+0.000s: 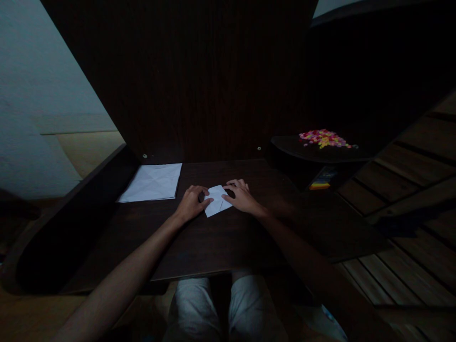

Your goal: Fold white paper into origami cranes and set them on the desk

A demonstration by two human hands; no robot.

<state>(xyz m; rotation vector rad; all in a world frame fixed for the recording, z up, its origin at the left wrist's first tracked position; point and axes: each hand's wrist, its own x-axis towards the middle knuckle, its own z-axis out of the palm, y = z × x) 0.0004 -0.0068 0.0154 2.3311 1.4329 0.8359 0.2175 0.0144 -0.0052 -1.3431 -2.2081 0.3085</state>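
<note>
A small folded piece of white paper point(216, 201) lies on the dark wooden desk point(228, 242), between my two hands. My left hand point(193, 202) grips its left edge, thumb on top and fingers curled at the side. On the other side, my right hand point(242, 195) has its thumb and index finger at the paper's right edge, with the other fingers bent. A crease or flap line shows near the lower right of the paper. What lies under the fingertips is hidden.
Creased white sheets point(153, 182) lie at the desk's back left. Many small colourful pieces point(326, 138) are heaped on a rounded shelf point(285, 142) at the right, above a small yellow and blue item point(322, 179). A raised side panel point(71, 218) bounds the left.
</note>
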